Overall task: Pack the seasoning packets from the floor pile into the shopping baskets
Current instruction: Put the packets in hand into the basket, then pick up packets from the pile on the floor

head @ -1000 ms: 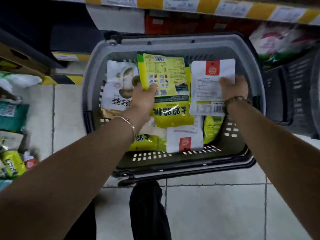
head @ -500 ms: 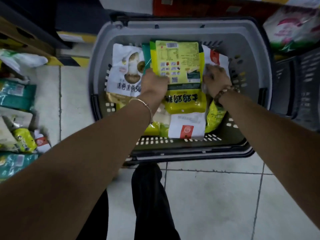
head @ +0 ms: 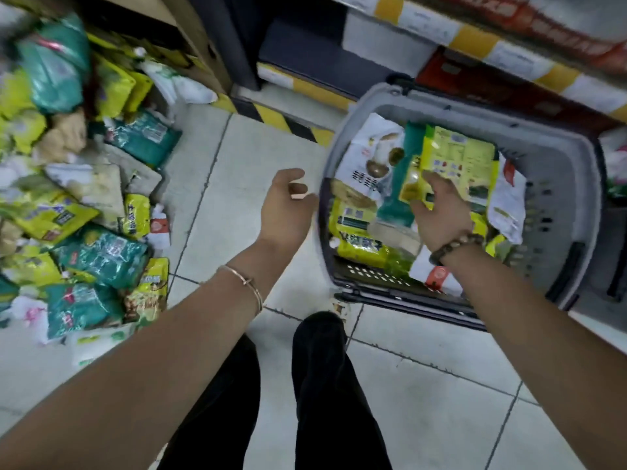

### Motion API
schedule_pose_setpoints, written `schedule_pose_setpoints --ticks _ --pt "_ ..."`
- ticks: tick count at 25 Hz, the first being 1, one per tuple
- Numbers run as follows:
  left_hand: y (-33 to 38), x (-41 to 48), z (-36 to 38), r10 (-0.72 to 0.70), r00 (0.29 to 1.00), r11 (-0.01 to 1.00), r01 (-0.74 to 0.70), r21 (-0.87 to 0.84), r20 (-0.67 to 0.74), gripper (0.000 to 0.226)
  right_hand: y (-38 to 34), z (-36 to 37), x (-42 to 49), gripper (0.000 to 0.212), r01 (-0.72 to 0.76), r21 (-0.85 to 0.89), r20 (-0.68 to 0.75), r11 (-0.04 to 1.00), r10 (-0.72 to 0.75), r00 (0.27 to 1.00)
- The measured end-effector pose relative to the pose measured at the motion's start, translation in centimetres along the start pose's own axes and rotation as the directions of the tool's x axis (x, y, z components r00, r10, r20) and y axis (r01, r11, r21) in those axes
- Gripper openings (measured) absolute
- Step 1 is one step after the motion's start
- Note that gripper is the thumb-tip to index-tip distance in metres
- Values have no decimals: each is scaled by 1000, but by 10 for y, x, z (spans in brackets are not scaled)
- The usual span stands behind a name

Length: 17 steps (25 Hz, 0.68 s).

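A grey shopping basket [head: 576, 184] sits on the tiled floor at the right, holding several seasoning packets. A yellow packet [head: 464, 157] lies on top, with a white mushroom-print packet [head: 369, 154] to its left and a white packet with a red mark [head: 509, 198] to its right. My right hand [head: 441, 208] is over the basket, its spread fingers touching the yellow packet's near edge. My left hand [head: 285, 205] hovers empty over the floor just left of the basket rim, fingers loosely curled. The floor pile [head: 84, 215] of yellow, teal and white packets lies at the left.
A store shelf with yellow-and-white price strips [head: 475, 39] runs behind the basket, with a black-and-yellow striped base [head: 271, 117]. A second dark basket [head: 615, 259] stands at the right edge. My legs in black trousers [head: 319, 385] are at the bottom centre.
My left hand let go of the yellow packet and pulled left, out of the basket. My right hand released the white packet and now touches the yellow one. The view swung left toward the pile.
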<state>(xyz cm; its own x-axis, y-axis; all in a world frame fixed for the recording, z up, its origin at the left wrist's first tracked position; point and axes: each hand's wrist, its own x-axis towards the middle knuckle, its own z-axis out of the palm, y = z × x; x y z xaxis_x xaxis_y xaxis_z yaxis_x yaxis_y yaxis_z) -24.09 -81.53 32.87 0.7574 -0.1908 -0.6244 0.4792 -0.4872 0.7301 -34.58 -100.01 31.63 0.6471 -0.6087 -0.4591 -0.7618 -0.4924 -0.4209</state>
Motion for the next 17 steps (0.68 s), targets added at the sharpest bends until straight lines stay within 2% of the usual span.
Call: schedule_pose_setpoints --ticks 2,5,10,14,17 --pt "-10 -1 -47 -26 998 997 22 -74 -56 33 -50 20 -9 49 90 13 18 996 -90 996" --pt "-35 -5 -121 -70 984 986 43 -164 -162 30 -126 63 -23 47 193 22 121 981 -194 973" --pt "-106 -26 -242 -219 942 943 138 -304 -253 30 -230 150 -64 41 344 -10 304 939 -325 896" --pt "-177 -57 -327 -362 879 904 249 -346 -312 29 -287 228 -106 36 342 -57 505 938 -268 821" --pt "-221 -81 -374 -468 835 863 362 -352 -289 28 -321 281 -133 33 380 -115 606 918 -238 759"
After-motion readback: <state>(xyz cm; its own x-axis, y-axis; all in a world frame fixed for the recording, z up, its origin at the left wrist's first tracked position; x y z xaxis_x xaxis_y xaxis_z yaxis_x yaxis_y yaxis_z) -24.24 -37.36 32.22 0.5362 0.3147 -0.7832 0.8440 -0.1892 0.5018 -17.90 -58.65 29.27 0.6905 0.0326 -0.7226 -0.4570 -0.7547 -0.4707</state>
